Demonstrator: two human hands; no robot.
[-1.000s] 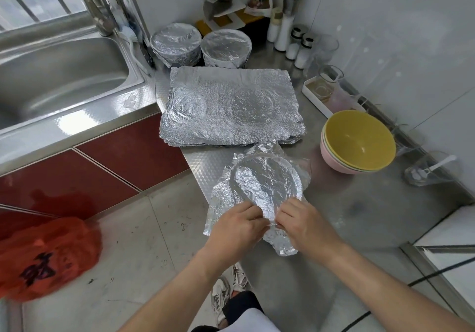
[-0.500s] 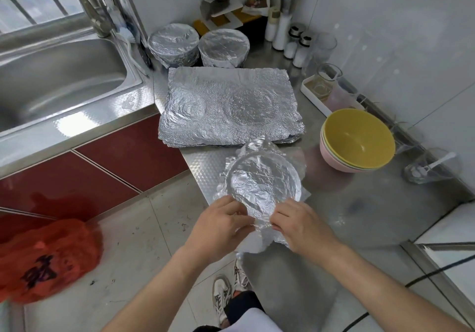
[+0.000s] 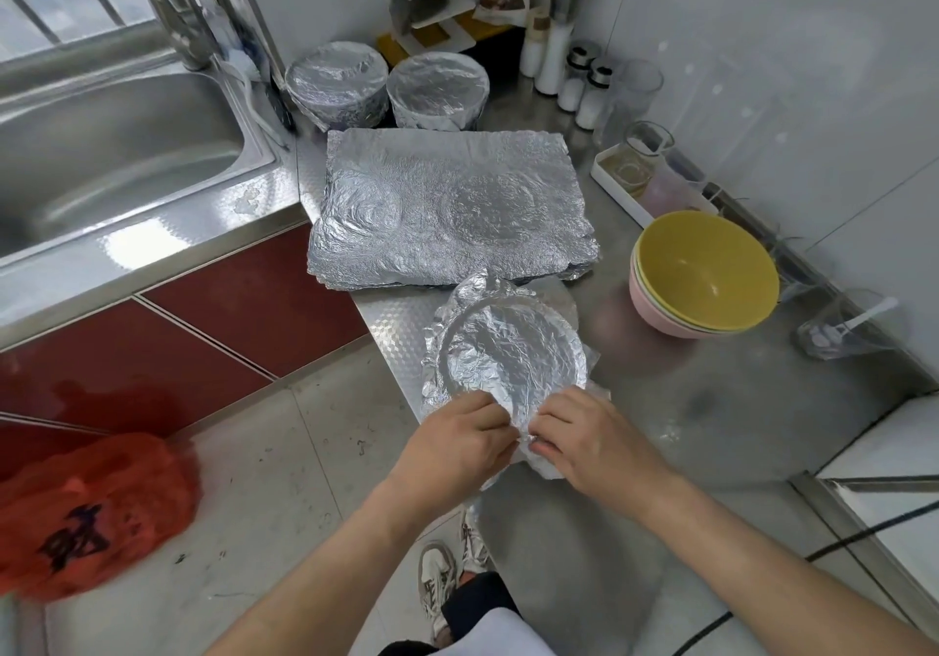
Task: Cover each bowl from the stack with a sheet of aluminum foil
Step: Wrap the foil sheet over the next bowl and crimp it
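Foil-covered bowl (image 3: 513,358) sits at the table's (image 3: 711,416) near edge. Left hand (image 3: 457,444) and right hand (image 3: 592,439) both pinch the foil sheet (image 3: 543,462) at its near rim. Uncovered bowl stack (image 3: 706,274) stands right; foil pile (image 3: 447,210) beyond.
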